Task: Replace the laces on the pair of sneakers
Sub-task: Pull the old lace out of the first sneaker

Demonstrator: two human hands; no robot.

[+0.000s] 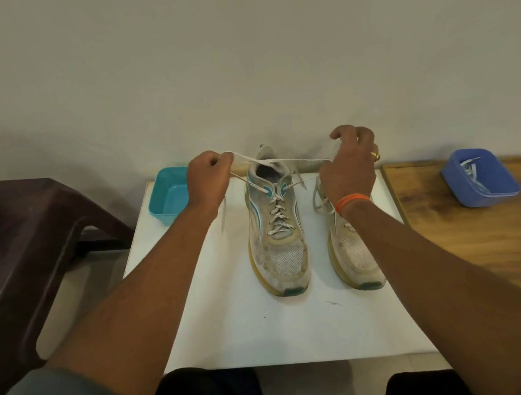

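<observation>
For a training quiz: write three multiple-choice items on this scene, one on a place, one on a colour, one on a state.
1. Where is the teal tray?
A. back left of the white board
B. on the wooden surface
C. between the sneakers

2. What colour is the wristband?
A. green
B. orange
C. black

3. What are the hands doing?
A. resting flat
B. lifting a sneaker
C. pulling lace ends

Key: 1 A, it sits at that corner. 2 B, orange on the right wrist. 3 C, left hand and right hand pinch the lace of the left-side sneaker.
</observation>
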